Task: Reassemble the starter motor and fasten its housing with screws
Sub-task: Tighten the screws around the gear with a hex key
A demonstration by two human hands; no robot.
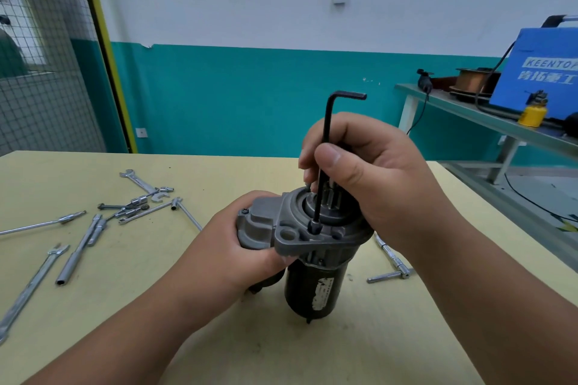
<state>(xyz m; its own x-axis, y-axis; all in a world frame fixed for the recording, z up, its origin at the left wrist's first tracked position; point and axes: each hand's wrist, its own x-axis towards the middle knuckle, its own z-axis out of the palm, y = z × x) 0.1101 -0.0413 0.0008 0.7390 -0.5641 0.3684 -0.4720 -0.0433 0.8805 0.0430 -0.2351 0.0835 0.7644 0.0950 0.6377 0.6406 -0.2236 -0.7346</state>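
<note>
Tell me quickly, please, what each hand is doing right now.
Left hand: grips the starter motor.
Right hand: grips the hex key, its tip in a screw.

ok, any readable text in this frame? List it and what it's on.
"KEENTO", cut off by the frame edge: white letters on the blue machine.
Chinese characters below it on the same machine: possibly "肯拓重工", not certain.
White label on the starter motor: worn, unreadable.
Nothing else readable.
</note>
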